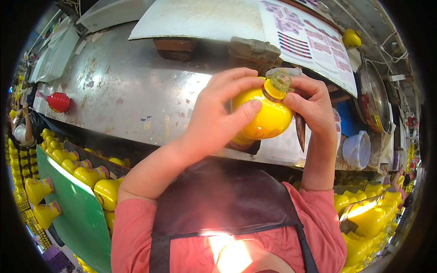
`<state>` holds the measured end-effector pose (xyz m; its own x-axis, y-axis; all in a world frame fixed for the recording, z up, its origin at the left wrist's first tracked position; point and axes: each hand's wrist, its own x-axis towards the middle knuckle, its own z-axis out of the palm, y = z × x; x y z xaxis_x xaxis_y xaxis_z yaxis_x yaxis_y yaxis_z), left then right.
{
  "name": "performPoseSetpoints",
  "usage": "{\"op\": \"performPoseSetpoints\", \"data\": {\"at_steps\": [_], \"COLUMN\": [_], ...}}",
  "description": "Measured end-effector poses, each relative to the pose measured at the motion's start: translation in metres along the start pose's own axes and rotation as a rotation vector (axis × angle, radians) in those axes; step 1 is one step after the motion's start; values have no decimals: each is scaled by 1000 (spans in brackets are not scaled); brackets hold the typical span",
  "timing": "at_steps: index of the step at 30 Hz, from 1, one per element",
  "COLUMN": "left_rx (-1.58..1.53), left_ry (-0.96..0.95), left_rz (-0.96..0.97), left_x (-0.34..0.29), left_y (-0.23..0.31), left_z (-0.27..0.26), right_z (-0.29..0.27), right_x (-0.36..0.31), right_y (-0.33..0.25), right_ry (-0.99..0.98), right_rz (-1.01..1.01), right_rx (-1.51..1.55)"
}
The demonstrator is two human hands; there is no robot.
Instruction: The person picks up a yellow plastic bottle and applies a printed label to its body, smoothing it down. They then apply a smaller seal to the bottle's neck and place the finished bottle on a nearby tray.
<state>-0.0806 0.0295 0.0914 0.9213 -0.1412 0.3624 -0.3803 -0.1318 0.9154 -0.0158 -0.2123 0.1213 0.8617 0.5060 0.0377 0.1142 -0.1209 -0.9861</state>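
Note:
A glossy yellow bottle [268,116] with a rounded body and a clear glass mouth is held tilted over the bench. Wrapped around its body is my left hand [227,102], thumb on the front and fingers over the top. My right hand [309,98] closes at the bottle's neck, thumb and fingertips pressing beside a dark patterned band [272,94] there. A brown pointed tool [300,132] sticks out below my right palm; its exact kind is unclear.
Printed decal sheets [305,36] lie on a white board [205,20] propped on bricks [175,48]. A red ribbed jar [58,102] stands far left on the metal bench [127,86]. A pale bucket [356,150] is at right. Yellow bottles [91,175] fill crates on both sides.

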Motion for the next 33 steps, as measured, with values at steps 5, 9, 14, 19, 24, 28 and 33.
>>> {"op": "performPoseSetpoints", "data": {"at_steps": [5,9,14,19,24,28,33], "left_rx": [-158,-399,-136,238,59,-171,26], "left_ry": [-76,-120,-110,-2,-20,-54,-53], "left_rz": [-30,-183,-243,-37,-263,-282,-163], "left_x": [7,19,50,68,74,66,55], "left_y": [-14,-17,-5,22,34,36,41], "left_z": [1,2,-1,18,13,7,4], "right_z": [0,1,5,13,11,11,22], "right_x": [1,1,2,8,3,-8,-8], "right_y": [3,0,-5,-4,-5,-6,-4], "right_ry": [59,86,178,230,187,153,232], "right_rz": [-12,34,79,13,10,-45,-155], "right_rx": [-108,-19,-109,-97,-31,-53,-101]}}
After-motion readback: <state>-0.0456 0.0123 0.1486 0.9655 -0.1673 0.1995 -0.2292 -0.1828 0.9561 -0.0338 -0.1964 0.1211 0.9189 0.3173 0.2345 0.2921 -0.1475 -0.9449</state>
